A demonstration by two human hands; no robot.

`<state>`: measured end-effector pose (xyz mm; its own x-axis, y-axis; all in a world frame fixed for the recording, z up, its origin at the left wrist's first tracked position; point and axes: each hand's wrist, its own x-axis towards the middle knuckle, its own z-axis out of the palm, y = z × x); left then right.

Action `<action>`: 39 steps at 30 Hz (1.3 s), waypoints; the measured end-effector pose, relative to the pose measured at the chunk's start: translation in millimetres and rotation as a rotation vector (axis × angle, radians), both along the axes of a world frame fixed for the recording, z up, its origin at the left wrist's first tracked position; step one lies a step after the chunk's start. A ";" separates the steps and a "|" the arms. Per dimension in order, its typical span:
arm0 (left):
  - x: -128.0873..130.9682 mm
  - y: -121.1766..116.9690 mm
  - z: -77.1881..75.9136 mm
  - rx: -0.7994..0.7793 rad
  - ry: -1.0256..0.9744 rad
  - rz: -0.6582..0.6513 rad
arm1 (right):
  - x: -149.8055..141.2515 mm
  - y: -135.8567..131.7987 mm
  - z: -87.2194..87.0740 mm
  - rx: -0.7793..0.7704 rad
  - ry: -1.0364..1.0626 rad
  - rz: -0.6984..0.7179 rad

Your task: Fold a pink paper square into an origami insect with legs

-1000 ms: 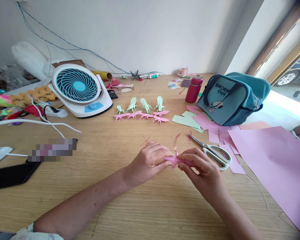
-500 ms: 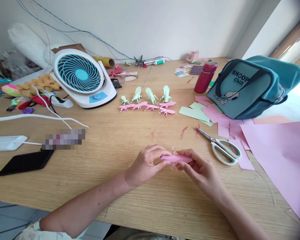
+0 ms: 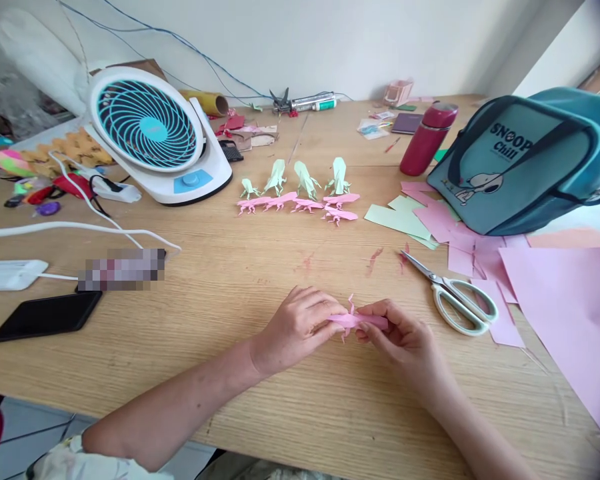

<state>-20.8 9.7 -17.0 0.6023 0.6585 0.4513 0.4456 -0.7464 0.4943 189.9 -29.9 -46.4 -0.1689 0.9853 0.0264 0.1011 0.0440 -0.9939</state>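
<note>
Between my two hands is a pink origami insect (image 3: 351,321), long and narrow, with thin folded legs poking out above and below its middle. My left hand (image 3: 300,328) pinches its left end between thumb and fingers. At the other end my right hand (image 3: 403,337) grips it with thumb and forefinger; the fingertips cover part of the paper. Farther back on the table stand several finished insects in two rows: green ones (image 3: 306,180) behind and pink ones (image 3: 307,205) in front. White-handled scissors (image 3: 463,305) lie partly open to the right of my right hand.
Pink and green paper pieces (image 3: 397,221) and a large pink sheet (image 3: 570,300) lie at right, near a teal bag (image 3: 520,167) and a red bottle (image 3: 429,139). At left are a fan (image 3: 153,127), a white cable (image 3: 80,230) and a black phone-like slab (image 3: 45,315).
The view has shifted slightly. Both hands keep hold of the pink insect, and my right thumb and fingers have closed nearer its middle.
</note>
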 end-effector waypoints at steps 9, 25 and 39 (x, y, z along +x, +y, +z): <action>-3.8 3.9 4.2 0.026 0.135 0.023 | 0.1 1.1 9.4 0.202 -0.348 0.053; -12.5 5.5 -0.6 -0.133 -0.014 -0.027 | 10.5 2.2 2.2 0.464 -0.756 0.013; -17.4 11.0 -7.0 -0.148 -0.113 0.062 | 6.8 5.2 5.5 0.398 -0.764 0.045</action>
<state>-38.2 20.7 -24.0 0.5094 0.7570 0.4092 0.4245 -0.6347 0.6457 196.8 -24.7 -40.9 -0.3198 0.9187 0.2316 0.7256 0.3947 -0.5637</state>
